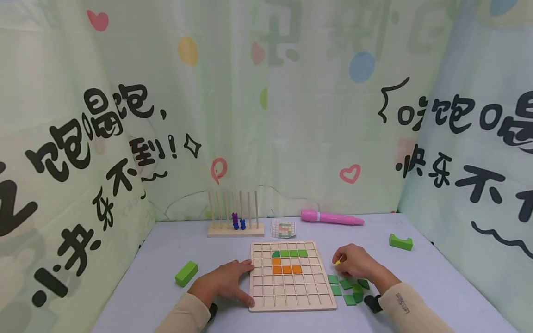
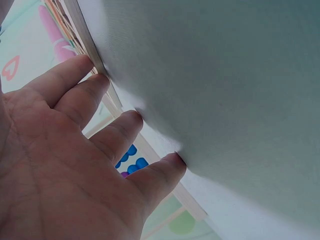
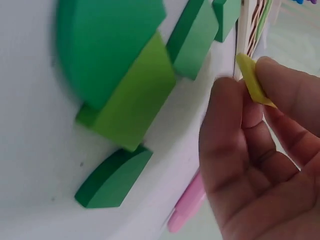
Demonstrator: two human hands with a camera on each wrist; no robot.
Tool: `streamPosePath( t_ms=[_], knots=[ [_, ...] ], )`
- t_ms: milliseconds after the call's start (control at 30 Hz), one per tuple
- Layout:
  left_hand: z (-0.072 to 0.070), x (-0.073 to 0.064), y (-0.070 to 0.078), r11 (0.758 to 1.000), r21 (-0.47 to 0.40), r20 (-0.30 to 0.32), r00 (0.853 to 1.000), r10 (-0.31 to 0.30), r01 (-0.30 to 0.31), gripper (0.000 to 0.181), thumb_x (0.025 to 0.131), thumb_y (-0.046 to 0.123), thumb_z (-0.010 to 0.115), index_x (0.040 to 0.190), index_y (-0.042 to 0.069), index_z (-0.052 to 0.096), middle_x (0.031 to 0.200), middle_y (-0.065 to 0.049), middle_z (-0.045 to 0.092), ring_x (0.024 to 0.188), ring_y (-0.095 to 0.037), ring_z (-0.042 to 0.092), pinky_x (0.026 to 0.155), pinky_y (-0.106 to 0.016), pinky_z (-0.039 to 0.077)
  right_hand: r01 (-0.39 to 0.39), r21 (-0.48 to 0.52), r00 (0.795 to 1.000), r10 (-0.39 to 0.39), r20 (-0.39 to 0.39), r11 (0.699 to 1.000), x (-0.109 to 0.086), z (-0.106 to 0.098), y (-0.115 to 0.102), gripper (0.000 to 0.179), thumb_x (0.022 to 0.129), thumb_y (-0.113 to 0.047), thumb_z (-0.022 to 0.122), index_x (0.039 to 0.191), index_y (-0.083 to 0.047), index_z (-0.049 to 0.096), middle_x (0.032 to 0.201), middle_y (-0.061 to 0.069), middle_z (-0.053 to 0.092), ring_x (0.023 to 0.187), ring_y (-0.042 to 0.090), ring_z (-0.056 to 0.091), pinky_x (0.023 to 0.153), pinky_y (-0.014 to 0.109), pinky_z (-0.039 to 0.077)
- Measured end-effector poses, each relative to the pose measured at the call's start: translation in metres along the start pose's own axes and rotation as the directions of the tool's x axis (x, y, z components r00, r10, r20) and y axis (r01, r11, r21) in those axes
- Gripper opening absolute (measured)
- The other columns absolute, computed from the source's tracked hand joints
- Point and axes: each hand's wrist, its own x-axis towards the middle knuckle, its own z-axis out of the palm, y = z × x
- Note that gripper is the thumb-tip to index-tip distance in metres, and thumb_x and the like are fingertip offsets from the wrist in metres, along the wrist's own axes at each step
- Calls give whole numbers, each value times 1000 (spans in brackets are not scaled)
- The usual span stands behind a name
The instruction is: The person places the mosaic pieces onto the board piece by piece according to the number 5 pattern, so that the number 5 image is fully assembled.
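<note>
1. The yellow piece (image 3: 254,85) is in the right hand (image 1: 354,261), grasped between thumb and fingertips just off the board's right side, above the surface (image 1: 158,259).
2. It looks small, light and stiff, probably wood or hard plastic; it should not bend or break easily, but a smooth face could slip or twist in a loose pinch.
3. Its edges are the likely best hold, with a light thumb-and-finger pinch that leaves one flat face free.
4. The board (image 1: 308,296) looks flat, rigid and fairly light, so it might slide if pushed; its rim is the natural place to steady it.
5. The left hand (image 1: 226,280) grasps nothing: its fingers are spread, the thumb by the near left corner and the fingertips at the left edge.
6. On the grid sit a green row (image 1: 294,253) and orange pieces (image 1: 287,269); those cells are taken.
7. Loose green pieces (image 1: 336,290) lie close to the right edge, some overlapping, below the right hand, where a low wrist could knock them.
8. Behind the board stand a peg rack (image 1: 218,231), a card (image 1: 284,228) and a pink pen (image 1: 337,218), out of the way; a left block (image 1: 186,273) and a right block (image 1: 401,242) lie well apart.
</note>
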Motion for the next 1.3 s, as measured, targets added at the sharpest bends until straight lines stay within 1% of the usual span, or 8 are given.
streamPosePath(
  t_ms=[167,300,467,567,667,967,1167,1300],
  knots=[
    [0,0,-1,1000,-1,0,1000,2,-2,95,72,48,93,152,16,53,164,1,45,152,-40,37,121,-59,34,32,-13,999,-32,-39,999,0,3,-8,11,87,-8,80,91,-9,69,83,1,61,83,18,53,72,32,48],
    [1,1,-2,1000,0,0,1000,-1,1,95,72,49,94,152,16,53,163,0,45,152,-40,37,121,-59,34,48,36,998,-47,-49,998,0,9,-13,12,86,-6,80,90,-8,69,81,2,60,78,17,54,68,31,47],
    [1,1,-2,1000,1,1,1000,-4,4,95,72,49,94,152,16,53,164,0,45,152,-40,37,122,-59,34,43,124,998,-38,-39,991,1,20,-20,15,84,-1,76,98,-5,74,80,2,61,68,16,56,60,28,48],
    [1,1,-2,1000,5,0,1000,-7,7,95,72,49,93,152,17,53,164,1,45,152,-40,37,122,-59,34,39,154,999,-35,-28,987,2,25,-25,16,86,0,74,101,-4,76,81,3,62,66,16,57,60,28,50],
    [2,2,-2,1000,-2,1,1000,-15,15,95,71,49,94,152,18,53,164,1,45,152,-39,37,122,-59,34,30,180,999,-28,-17,983,4,28,-30,10,88,0,73,96,-5,75,80,3,62,68,16,58,61,28,51],
    [2,3,-4,1000,-5,0,1000,-22,22,95,71,49,94,152,19,54,163,3,45,152,-38,37,122,-59,34,77,130,997,-75,-19,989,10,34,-48,5,88,-6,78,87,-9,73,80,-1,63,82,17,54,70,30,47],
    [2,2,-4,1000,1,-1,1000,-17,17,95,71,50,94,152,19,53,163,3,45,152,-38,37,122,-59,34,66,84,998,-65,-14,994,17,39,-54,3,88,-7,78,89,-7,75,82,0,64,82,18,55,72,31,50],
    [2,3,-4,1000,6,-1,1000,-14,14,95,71,51,93,152,20,53,163,3,45,152,-38,37,121,-59,35,63,72,998,-64,8,995,21,41,-57,5,88,-3,76,88,-8,76,81,1,65,78,18,56,68,30,51]
  ],
)
